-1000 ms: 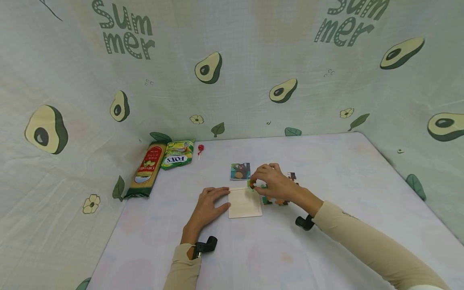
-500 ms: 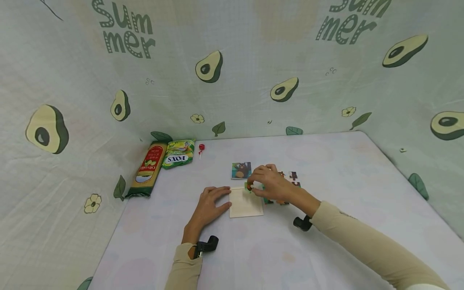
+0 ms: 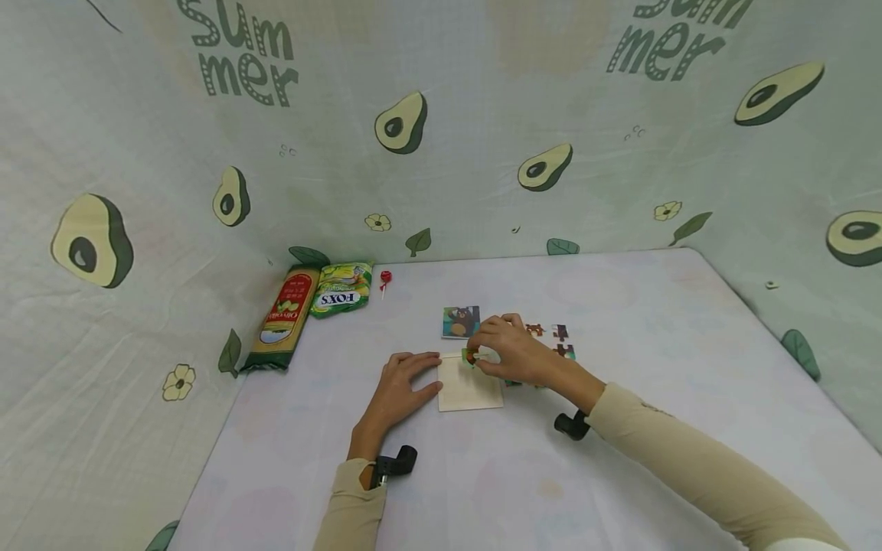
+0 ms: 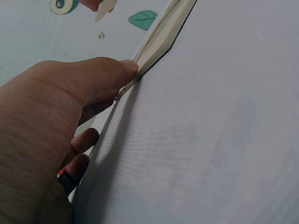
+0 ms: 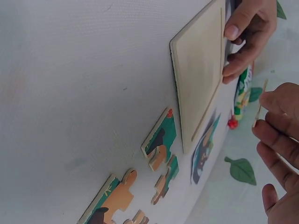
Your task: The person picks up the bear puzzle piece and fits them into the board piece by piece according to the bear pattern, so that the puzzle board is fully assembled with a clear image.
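A pale wooden puzzle tray (image 3: 472, 390) lies flat on the table. My left hand (image 3: 400, 390) rests at its left side, the thumb and fingertips spread along the edge and touching it. Between thumb and fingers my right hand (image 3: 515, 352) pinches a small puzzle piece (image 3: 470, 357) with some green on it, above the tray's far edge. In the right wrist view that thin piece (image 5: 259, 105) is seen edge-on, apart from the tray. Several loose puzzle pieces (image 5: 162, 133) in green and brown lie to the right of the tray, partly hidden under the right hand in the head view.
A small bear picture (image 3: 459, 322) lies just beyond the tray. At the back left are a red and gold packet (image 3: 284, 314), a green Fox's candy bag (image 3: 341, 288) and a red lollipop (image 3: 386, 278). A printed cloth (image 3: 468, 207) hangs behind the table.
My right hand has moved slightly left with the puzzle piece, bringing it over the tray's far edge. More loose pieces show behind it. The left hand stays at the tray's edge.
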The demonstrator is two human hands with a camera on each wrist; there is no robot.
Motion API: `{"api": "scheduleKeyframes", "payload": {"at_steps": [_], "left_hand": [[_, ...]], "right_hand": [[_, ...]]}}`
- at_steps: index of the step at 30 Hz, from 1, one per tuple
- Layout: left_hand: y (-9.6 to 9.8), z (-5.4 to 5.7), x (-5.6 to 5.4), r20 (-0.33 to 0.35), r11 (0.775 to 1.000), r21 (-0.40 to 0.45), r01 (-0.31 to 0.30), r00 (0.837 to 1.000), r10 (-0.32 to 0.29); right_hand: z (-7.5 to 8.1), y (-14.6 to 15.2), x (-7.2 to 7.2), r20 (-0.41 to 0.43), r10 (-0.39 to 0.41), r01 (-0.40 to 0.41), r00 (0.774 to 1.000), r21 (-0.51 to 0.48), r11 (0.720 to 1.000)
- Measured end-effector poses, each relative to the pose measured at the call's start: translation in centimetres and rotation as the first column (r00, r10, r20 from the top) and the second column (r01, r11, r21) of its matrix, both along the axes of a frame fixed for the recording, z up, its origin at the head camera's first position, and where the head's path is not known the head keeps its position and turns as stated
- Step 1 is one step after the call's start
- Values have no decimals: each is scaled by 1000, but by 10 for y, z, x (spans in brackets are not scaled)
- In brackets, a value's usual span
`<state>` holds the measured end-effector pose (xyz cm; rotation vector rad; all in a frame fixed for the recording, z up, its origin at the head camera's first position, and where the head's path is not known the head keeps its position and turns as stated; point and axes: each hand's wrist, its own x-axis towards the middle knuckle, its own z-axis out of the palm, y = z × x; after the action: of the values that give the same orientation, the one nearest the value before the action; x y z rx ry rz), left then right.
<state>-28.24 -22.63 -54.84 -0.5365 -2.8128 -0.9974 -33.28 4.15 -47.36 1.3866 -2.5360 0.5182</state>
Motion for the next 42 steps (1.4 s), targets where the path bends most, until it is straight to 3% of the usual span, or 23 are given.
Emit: {"api": "scheduleKeyframes", "payload": {"at_steps": [42], "left_hand": [[0, -1, -3, -25, 999, -35, 4, 1000, -4]], "right_hand": [[-19, -24, -8, 75, 29, -31, 997, 20, 999]]}}
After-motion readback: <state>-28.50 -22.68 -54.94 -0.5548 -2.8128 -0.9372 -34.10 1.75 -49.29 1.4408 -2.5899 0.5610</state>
